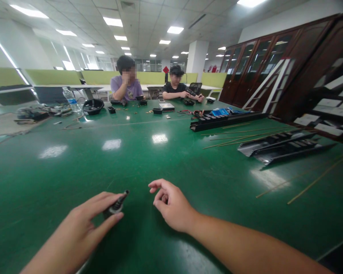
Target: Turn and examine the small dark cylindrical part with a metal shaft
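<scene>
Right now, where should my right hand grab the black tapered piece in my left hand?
Probably the slim end, coming from the right: your left hand pinches the thicker body of the black tapered piece, and the slim end tilts toward your right hand.

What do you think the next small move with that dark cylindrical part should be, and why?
I would probably bring the right hand across to take the dark cylindrical part, since the left hand pinches it only near the fingertips, while the empty right hand is curled beside it, above the green table mat.
</scene>
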A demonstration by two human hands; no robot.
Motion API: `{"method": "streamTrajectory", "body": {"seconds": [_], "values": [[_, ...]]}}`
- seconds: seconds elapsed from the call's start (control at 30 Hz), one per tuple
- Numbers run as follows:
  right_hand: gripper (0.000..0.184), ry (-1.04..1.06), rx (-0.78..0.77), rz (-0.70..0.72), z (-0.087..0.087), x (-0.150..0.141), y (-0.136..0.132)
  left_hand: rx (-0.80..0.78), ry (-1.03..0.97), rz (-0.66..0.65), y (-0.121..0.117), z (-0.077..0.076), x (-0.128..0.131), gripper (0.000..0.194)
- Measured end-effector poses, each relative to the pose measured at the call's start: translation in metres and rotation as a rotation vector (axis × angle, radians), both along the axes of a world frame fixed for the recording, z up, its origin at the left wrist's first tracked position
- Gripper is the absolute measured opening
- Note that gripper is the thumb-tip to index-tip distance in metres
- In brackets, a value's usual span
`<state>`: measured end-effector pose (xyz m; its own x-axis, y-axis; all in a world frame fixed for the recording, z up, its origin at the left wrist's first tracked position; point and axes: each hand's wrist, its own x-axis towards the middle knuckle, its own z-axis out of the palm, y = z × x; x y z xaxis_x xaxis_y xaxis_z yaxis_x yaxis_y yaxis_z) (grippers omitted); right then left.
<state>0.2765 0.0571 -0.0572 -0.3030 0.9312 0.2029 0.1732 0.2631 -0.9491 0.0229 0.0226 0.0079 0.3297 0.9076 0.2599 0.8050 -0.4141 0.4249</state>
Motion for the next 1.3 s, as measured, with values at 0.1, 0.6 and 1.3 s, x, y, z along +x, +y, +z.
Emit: {"method": "streamTrajectory", "body": {"seconds": [0.1, 0.6, 1.3], "values": [[0.061, 0.006, 0.012, 0.035, -0.005, 0.000, 0.001, -0.075, 0.001, -0.160, 0.010, -0.007, 0.039, 0.034], [0.037, -0.226, 0.078, 0.113, 0.009, 0.004, -0.006, 0.012, -0.178, -0.123, 0.004, -0.044, 0.033, 0.020], [0.014, -0.267, 0.132, 0.178, 0.008, 0.003, -0.007, 0.004, -0.228, -0.221, 0.001, -0.050, 0.042, 0.020]]}}
